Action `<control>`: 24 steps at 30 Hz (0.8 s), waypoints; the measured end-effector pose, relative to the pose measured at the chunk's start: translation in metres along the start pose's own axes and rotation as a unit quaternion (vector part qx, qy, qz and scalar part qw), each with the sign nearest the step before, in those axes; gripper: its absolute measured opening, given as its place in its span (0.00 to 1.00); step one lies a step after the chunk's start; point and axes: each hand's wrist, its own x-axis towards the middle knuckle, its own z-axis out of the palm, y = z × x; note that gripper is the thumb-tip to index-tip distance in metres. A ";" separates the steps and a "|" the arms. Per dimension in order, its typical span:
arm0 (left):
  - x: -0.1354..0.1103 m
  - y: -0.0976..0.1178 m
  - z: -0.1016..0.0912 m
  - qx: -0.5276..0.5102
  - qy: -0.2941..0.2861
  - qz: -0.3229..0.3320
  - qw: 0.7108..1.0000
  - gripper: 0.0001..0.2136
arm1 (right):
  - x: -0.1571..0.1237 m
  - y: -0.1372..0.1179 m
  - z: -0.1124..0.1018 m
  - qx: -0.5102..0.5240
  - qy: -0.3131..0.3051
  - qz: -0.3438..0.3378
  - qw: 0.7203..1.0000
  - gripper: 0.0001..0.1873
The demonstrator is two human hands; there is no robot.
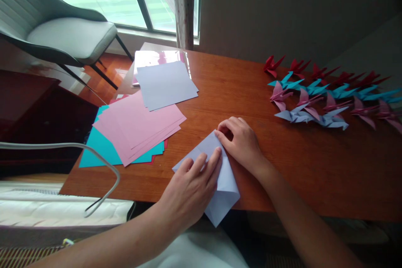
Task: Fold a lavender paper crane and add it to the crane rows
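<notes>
A partly folded sheet of pale lavender origami paper (226, 176) lies at the table's front edge, its lower corner sticking out past the edge. My left hand (196, 184) rests flat on it with the fingers stretched toward its upper part, covering much of the middle. At the sheet's top corner, my right hand (240, 140) pinches the paper between thumb and curled fingers. A crease line and a raised flap show on the right side of the sheet.
Left of the hands lie loose lavender sheets (166, 86), pink sheets (138, 125) and turquoise sheets (94, 150). Rows of folded paper cranes in red (272, 66), turquoise (287, 82), pink (279, 97) and lavender (295, 115) stand at the right. A grey cable (108, 165) arcs over the table's left end.
</notes>
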 end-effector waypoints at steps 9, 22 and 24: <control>0.000 0.000 0.000 0.000 0.002 0.001 1.000 0.24 | 0.000 -0.001 -0.001 -0.002 -0.001 0.000 1.000 0.06; -0.001 0.000 0.000 0.006 -0.001 0.005 1.000 0.24 | 0.000 0.002 -0.002 0.013 -0.006 -0.004 1.000 0.06; -0.001 0.000 0.000 0.009 -0.003 0.006 1.000 0.24 | 0.001 0.004 -0.002 0.028 -0.007 -0.005 1.000 0.06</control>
